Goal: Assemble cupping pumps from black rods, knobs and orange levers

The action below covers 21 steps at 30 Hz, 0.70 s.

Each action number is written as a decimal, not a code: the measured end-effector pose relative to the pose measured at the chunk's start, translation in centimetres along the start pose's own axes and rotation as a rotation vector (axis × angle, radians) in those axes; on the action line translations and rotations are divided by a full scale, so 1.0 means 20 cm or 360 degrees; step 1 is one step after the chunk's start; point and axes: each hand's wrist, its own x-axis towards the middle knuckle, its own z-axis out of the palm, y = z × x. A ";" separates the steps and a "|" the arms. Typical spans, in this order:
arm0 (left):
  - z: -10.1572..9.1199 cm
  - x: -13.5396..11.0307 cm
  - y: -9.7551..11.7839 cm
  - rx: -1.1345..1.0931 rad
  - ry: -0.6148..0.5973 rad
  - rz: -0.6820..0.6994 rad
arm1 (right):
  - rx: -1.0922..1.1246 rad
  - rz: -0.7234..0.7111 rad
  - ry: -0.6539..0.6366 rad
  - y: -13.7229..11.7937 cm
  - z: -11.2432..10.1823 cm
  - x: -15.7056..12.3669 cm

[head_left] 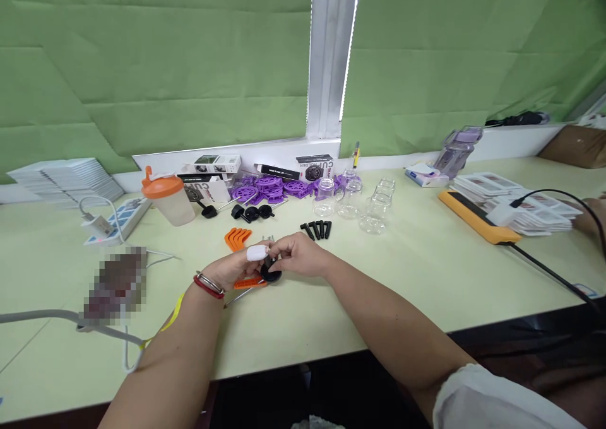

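Observation:
My left hand (233, 267), with a white cover on its thumb, is closed around a black round part (271, 274) just above the table. Finger and thumb of my right hand (302, 256) pinch the upper side of this same part. Beneath the hands lie an orange piece (249, 283) and a thin metal rod (241, 294); their ends are partly hidden. Behind the left hand rest several orange angled pieces (237, 238). Several short black angled pieces (317, 229) lie in a row beyond the right hand.
Several black round parts (252, 213), purple openwork pieces (265, 189) and clear bottles (374, 213) stand or lie farther back. At left are an orange-lidded cup (168, 199) and a power strip (124, 217). A yellow-orange power strip (480, 217) with cables is at right, near another person's arm (597, 217).

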 end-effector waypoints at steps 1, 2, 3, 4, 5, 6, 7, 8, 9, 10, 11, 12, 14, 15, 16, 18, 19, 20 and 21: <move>0.00 0.00 0.01 -0.0018 -0.0023 -0.0003 | 0.0009 0.0003 0.0003 0.00 0.00 0.00; 0.01 0.00 0.01 -0.0034 -0.0038 -0.0017 | 0.0013 0.0007 0.0003 0.00 0.00 0.00; 0.02 0.00 0.02 -0.0046 -0.0046 -0.0032 | 0.0017 0.0008 0.0004 0.01 0.00 0.00; 0.02 0.00 0.02 -0.0048 -0.0046 -0.0045 | 0.0017 0.0007 0.0005 0.01 0.00 0.00; 0.03 0.00 0.02 -0.0037 -0.0031 -0.0060 | 0.0014 0.0004 0.0003 0.01 0.00 0.00; 0.03 0.00 0.03 -0.0017 -0.0003 -0.0073 | 0.0005 0.0000 -0.0001 0.01 0.00 0.00; 0.03 0.00 0.03 0.0007 0.0032 -0.0081 | -0.0006 -0.0006 -0.0006 0.01 0.00 0.00; 0.03 -0.01 0.03 0.0024 0.0069 -0.0082 | -0.0014 -0.0012 -0.0008 0.02 0.00 0.00; 0.03 -0.01 0.03 0.0029 0.0108 -0.0078 | -0.0022 -0.0014 -0.0010 0.02 0.00 0.00; 0.03 -0.01 0.03 0.0025 0.0142 -0.0075 | -0.0023 -0.0014 -0.0008 0.03 0.00 0.00; 0.03 -0.01 0.03 0.0013 0.0170 -0.0071 | -0.0016 -0.0014 -0.0008 0.03 0.00 0.00; 0.04 -0.01 0.03 0.0000 0.0192 -0.0068 | -0.0004 -0.0010 -0.0009 0.04 0.00 0.01; 0.04 0.00 0.03 -0.0024 0.0205 -0.0055 | 0.0031 0.0003 -0.0027 0.04 -0.01 0.01; 0.04 0.00 0.03 -0.0034 0.0197 -0.0043 | 0.0058 0.0006 -0.0037 0.04 -0.01 0.01; 0.04 0.00 0.03 -0.0046 0.0184 -0.0030 | 0.0093 0.0009 -0.0049 0.04 -0.01 0.01; 0.04 0.00 0.03 -0.0065 0.0166 -0.0006 | 0.0163 0.0019 -0.0074 0.04 -0.01 0.00; 0.04 0.01 0.02 -0.0066 0.0170 -0.0001 | 0.0190 0.0025 -0.0085 0.03 -0.01 0.00; 0.03 0.01 0.02 -0.0059 0.0186 -0.0006 | 0.0206 0.0033 -0.0094 0.03 -0.02 0.00; 0.03 0.01 0.01 -0.0050 0.0206 -0.0015 | 0.0212 0.0044 -0.0100 0.02 -0.02 0.00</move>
